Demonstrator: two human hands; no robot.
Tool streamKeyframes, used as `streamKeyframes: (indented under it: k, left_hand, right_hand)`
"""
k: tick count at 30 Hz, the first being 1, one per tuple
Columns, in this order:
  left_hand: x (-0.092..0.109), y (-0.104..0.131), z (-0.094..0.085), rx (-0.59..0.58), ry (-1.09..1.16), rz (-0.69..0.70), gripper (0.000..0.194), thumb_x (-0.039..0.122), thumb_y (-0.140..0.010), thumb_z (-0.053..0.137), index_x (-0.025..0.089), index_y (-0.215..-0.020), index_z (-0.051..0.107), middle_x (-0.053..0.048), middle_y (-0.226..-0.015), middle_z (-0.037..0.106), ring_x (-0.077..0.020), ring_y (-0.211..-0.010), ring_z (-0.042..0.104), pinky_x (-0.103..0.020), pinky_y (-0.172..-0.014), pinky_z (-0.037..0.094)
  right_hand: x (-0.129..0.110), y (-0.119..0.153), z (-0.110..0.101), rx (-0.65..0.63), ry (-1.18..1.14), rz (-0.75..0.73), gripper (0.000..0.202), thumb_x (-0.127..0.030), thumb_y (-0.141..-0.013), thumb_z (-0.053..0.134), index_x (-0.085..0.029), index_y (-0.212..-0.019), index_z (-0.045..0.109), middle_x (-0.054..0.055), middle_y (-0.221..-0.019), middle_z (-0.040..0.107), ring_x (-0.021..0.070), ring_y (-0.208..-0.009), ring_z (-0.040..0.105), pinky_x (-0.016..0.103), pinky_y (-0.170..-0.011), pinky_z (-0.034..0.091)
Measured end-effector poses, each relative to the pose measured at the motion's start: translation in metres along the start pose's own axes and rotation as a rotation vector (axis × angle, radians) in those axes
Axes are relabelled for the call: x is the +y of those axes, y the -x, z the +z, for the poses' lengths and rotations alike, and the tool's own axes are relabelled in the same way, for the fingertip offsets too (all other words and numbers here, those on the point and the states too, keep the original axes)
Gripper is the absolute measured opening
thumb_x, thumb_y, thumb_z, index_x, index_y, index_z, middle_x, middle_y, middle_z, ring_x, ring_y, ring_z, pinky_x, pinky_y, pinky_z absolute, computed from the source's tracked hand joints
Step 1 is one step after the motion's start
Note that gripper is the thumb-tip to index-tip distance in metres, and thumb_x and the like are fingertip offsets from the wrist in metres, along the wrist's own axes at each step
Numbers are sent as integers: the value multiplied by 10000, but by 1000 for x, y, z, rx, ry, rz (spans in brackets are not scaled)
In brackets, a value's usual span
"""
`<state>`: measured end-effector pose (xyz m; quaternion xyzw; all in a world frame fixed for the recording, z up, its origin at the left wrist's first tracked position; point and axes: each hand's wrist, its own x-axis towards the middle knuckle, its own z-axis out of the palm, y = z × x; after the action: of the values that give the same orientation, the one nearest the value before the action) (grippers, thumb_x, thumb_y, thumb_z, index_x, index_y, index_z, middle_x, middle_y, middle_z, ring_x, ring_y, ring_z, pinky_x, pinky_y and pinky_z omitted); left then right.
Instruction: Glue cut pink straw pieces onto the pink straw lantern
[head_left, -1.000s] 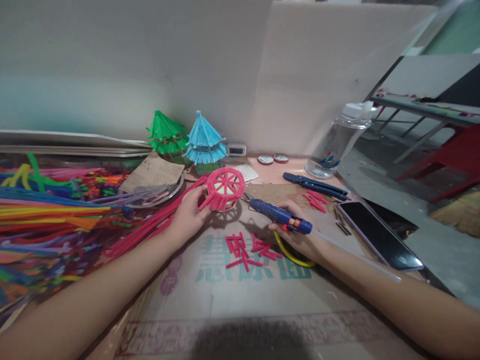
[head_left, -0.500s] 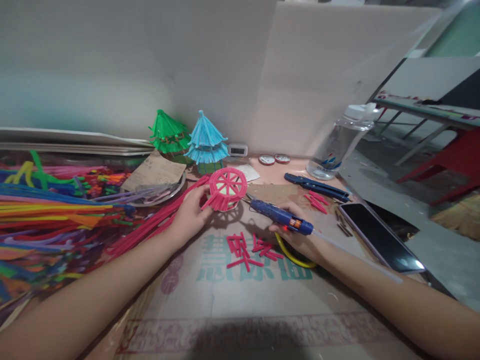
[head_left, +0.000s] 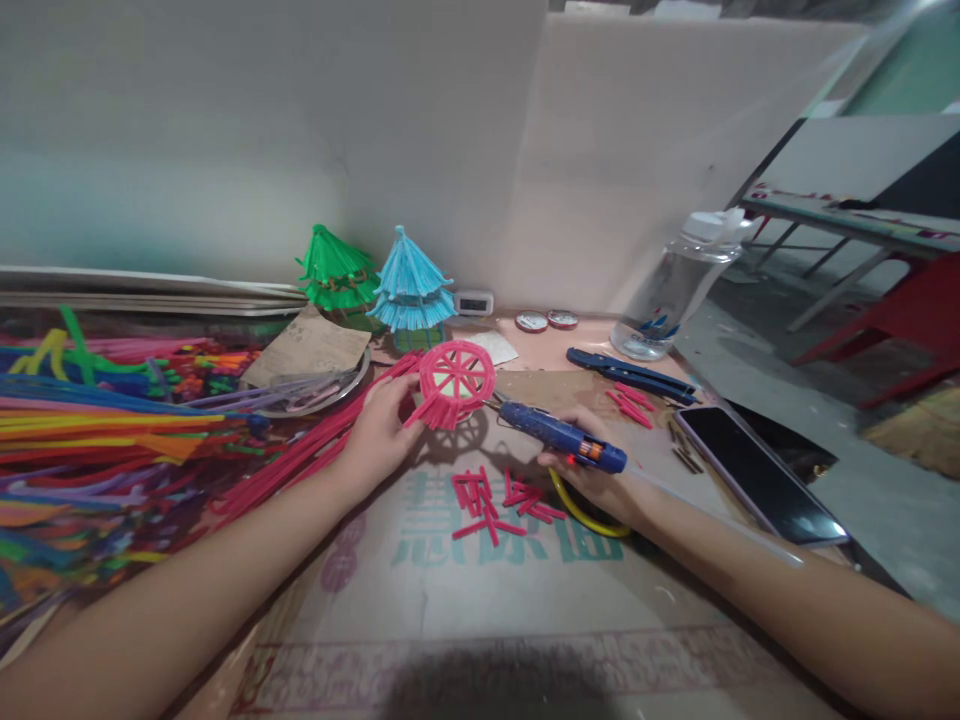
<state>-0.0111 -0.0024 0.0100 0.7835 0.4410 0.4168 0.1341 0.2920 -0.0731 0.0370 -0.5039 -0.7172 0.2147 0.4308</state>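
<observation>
A round pink frame (head_left: 456, 375) with spokes and a fringe of short strips is pinched at its left edge by my left hand (head_left: 386, 425). My right hand (head_left: 585, 460) is wrapped round a blue glue gun (head_left: 551, 430) with a small red light; its nozzle points at the frame's right edge, and whether they touch I cannot tell. Short pink pieces (head_left: 487, 505) lie on the printed cardboard (head_left: 450, 600) below. More pink pieces (head_left: 630, 403) lie to the right. Long pink stems (head_left: 300, 455) stretch out beside my left hand.
Green (head_left: 337, 270) and blue (head_left: 411, 280) roofed models stand at the back. Colourful stems (head_left: 112, 430) fill the left. On the right are a blue cutter (head_left: 630, 375), a phone (head_left: 761, 475) and a clear bottle (head_left: 675, 290). A yellow cable (head_left: 585, 515) curves below my right hand.
The view has shifted slightly. The pink frame looks a little more tilted, its fringe turned slightly; both hands keep their holds.
</observation>
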Motion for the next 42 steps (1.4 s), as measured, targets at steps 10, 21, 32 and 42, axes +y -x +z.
streamKeyframes:
  k: [10, 21, 32, 42]
  left_hand:
    - [8, -1, -4, -10, -59, 56, 391, 352, -903, 596, 179, -1248, 654, -120, -1241, 732, -339, -1179, 655, -506, -1072, 481]
    - [5, 0, -3, -22, -55, 3, 427, 340, -878, 605, 171, -1269, 647, -128, -1279, 725, -329, -1195, 643, -494, -1075, 483]
    - [3, -2, 1, -13, 93, -52, 359, 357, -917, 632, 186, -1232, 656, -125, -1302, 716, -308, -1212, 651, -486, -1093, 479]
    - [-5, -6, 6, 16, 126, -38, 397, 358, -907, 645, 179, -1260, 654, -147, -1336, 691, -324, -1283, 624, -500, -1128, 472]
  right_hand:
    - [-6, -1, 0, -12, -24, 45, 515, -726, -737, 797, -247, -880, 672, 21, -724, 706, 204, -610, 625, 309, -571, 514]
    - [3, 1, 0, -18, 12, -27, 474, -685, -796, 780, -240, -923, 672, 17, -764, 717, 193, -633, 629, 295, -598, 502]
    - [2, 0, -3, -46, 58, -29, 450, -663, -842, 750, -234, -947, 666, 28, -819, 715, 199, -683, 630, 299, -630, 508]
    - [-2, 0, -4, -59, -22, -6, 355, -564, -878, 722, -245, -994, 616, 16, -840, 700, 211, -728, 665, 327, -675, 546]
